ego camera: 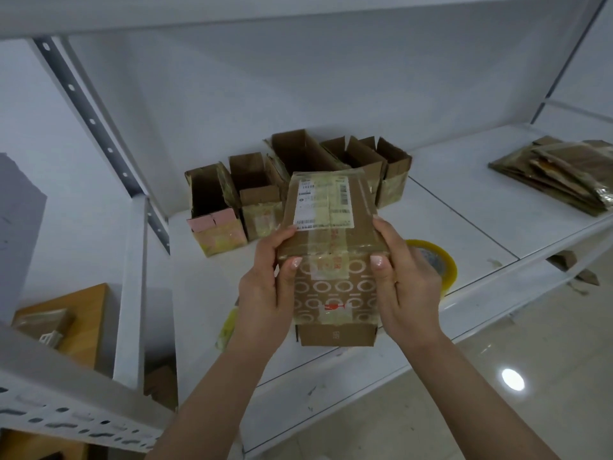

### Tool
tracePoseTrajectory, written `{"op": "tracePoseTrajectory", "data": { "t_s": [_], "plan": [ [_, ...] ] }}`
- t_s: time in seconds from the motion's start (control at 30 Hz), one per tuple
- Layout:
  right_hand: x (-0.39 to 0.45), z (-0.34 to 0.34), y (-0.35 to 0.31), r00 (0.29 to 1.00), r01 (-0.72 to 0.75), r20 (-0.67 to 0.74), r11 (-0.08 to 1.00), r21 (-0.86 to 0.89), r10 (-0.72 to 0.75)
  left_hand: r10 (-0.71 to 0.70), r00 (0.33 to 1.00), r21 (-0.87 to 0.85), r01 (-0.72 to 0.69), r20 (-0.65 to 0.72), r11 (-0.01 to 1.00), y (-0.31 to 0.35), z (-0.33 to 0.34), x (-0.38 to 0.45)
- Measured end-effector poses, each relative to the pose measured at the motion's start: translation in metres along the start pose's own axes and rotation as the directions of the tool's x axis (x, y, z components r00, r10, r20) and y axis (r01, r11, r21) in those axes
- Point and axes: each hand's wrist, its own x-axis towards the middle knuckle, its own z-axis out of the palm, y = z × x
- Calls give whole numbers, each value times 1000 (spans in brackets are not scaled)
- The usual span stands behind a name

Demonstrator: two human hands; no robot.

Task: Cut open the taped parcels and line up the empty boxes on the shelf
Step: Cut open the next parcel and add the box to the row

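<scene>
White shelf (464, 207) boards carry a row of opened boxes (252, 194) behind the taped parcel (326, 234), which the left hand (265, 293) and right hand (403, 287) clasp by its sides, fingers curled round it; it looks light, stiff-walled and tape-slick, best held at the corners.
</scene>
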Motion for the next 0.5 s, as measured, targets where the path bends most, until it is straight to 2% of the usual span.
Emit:
{"op": "tracePoseTrajectory", "data": {
  "t_s": [0.07,0.13,0.2,0.27,0.33,0.4,0.43,0.5],
  "plan": [
    [-7,0,5,998,-7,71,998,68,2,-25,997,-32,27,72,999,-11,-8,2],
    [-10,0,11,993,-91,91,980,176,76,-52,991,-76,61,123,995,-17,-18,2],
    [-6,0,23,986,-152,92,980,130,141,-63,989,-57,71,134,996,-16,-25,4],
    [6,0,34,975,-158,155,987,-3,157,-149,981,12,148,125,989,-6,-26,9],
    [22,0,42,954,-113,266,986,-120,142,-303,946,112,290,117,950,5,-22,23],
    [34,0,48,924,-9,376,990,-143,63,-396,903,215,359,167,908,9,-19,37],
    [38,0,52,913,47,408,990,-135,12,-396,894,232,348,211,908,7,-19,42],
    [45,-2,58,921,113,385,987,-118,-59,-360,883,205,309,301,929,6,-25,52]
  ]
}}
